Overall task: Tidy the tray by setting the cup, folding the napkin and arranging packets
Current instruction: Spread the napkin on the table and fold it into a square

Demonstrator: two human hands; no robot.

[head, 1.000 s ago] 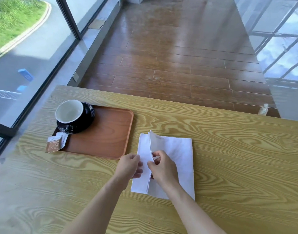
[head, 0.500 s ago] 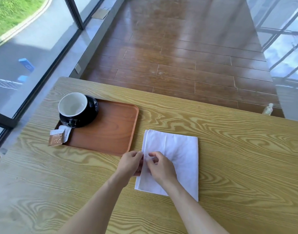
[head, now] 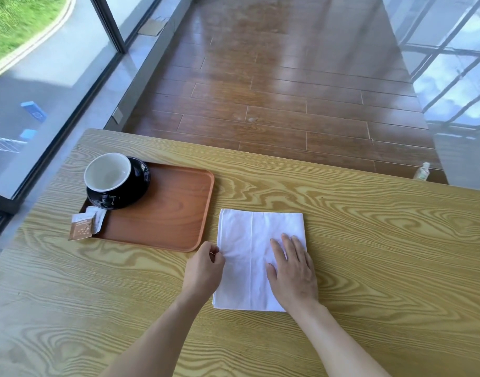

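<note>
Pressing a white napkin (head: 244, 257) flat on the surface (head: 369, 240).
Right hand (head: 293, 270) lies open-fingered on it; left hand (head: 204, 270) pinches its left edge.

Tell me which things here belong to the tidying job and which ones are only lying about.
Belong to the job:
- white napkin, flat on the table under both hands
- wooden tray
- cup on black saucer, on the tray
- packets at the tray's near left corner
- left hand, right hand

Only lying about:
- small bottle on the floor beyond the table
- wooden table
</note>
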